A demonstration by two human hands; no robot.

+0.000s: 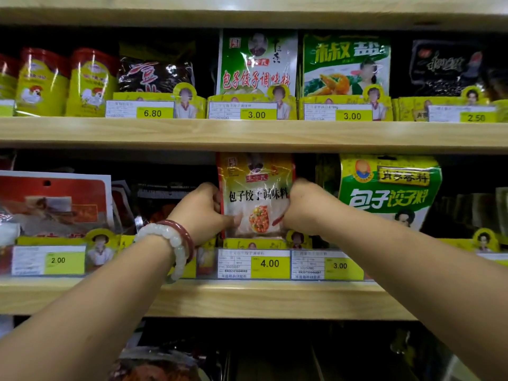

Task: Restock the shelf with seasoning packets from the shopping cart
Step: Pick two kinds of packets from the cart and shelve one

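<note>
Both hands are up at the middle wooden shelf [247, 298], clamped on one glossy red-and-yellow plastic seasoning packet [257, 196] printed with black characters and a picture of chopped filling. The left hand [204, 210] grips the packet's left edge, fingers curled behind it and the thumb lying across the lower front. The right hand [301, 207] grips the right edge in the same way, its knuckles bunched and its fingers out of sight behind the plastic. The packet stands upright between the two hands, its top just under the shelf board above and its bottom sunk behind a low yellow cardboard display tray [255, 243].

Directly below the hands, a white-and-yellow price label [254, 264] reads 4.00. On the left wrist sit a pale beaded bracelet [171, 243] and a dark red bangle [184, 232], touching each other.

Just beyond the right hand stands a green-and-white pouch [390, 188] with large white characters. Out past the left hand leans a flat red packet [55, 202]. Above the hands, on the next shelf up, a green-and-white seasoning packet [257, 64] stands upright.
</note>
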